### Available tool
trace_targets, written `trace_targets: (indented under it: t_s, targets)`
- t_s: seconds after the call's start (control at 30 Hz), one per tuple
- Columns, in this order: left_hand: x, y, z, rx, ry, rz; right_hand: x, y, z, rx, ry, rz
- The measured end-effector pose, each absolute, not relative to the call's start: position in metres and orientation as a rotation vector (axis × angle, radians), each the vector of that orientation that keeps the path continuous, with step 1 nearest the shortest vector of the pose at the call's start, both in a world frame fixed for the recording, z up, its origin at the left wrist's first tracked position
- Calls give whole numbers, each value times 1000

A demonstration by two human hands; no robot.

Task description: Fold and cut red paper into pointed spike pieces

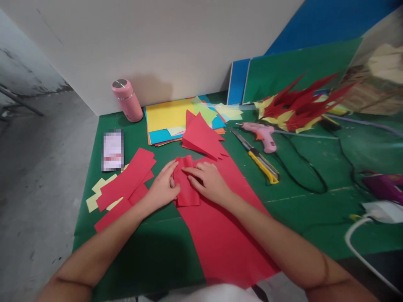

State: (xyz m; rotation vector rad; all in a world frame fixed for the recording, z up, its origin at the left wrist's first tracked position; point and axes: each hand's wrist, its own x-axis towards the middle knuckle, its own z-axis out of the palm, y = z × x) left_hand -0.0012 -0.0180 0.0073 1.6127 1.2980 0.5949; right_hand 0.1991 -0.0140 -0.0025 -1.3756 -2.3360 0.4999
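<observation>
A folded piece of red paper (189, 193) lies on a larger red sheet (239, 226) in front of me. My left hand (164, 184) is closed on its left edge, with the thumb on top and the fingers along the side. My right hand (209, 180) rests over the right part of the fold; its index finger and thumb are apart, and the fingertips touch the paper. Just beyond, several pointed red paper cutouts (203, 136) are stacked. Left of my hands are red paper strips (126, 180) over small pale yellow pieces (92, 203).
Coloured sheets (170, 113), a pink bottle (128, 100) and a phone (112, 150) sit farther back. On the right are a yellow utility knife (262, 165) with its blade out, a pink glue gun (261, 133) with a trailing cord, a red-and-yellow paper flame (299, 107) and a white plug (384, 212).
</observation>
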Motion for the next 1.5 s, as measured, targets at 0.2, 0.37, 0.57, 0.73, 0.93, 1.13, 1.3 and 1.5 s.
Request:
trace_targets:
  t_s: [0.2,0.37,0.57,0.73,0.93,1.13,1.3,1.5]
  targets:
    - [-5,-17,9,1569,1244,577,198,-15,-1,-1397,-2357,461]
    - [-6,-17,10,1580,1264,536,196,-17,-3,-1399,-2384,378]
    - [-4,-20,10,1675,1340,623,195,-17,-6,-1412,-2387,340]
    - [-5,-23,9,1749,1351,679,195,-17,-8,-1417,-2392,309]
    - [-5,-26,5,1883,1386,723,195,-17,-9,-1429,-2421,271]
    - [-13,-18,5,2066,1374,671,195,-18,-8,-1423,-2419,271]
    - [-17,-11,0,2037,1332,735,195,-18,-6,-1431,-2427,279]
    - [-18,-9,-2,2036,1344,733,195,-19,-5,-1433,-2436,266]
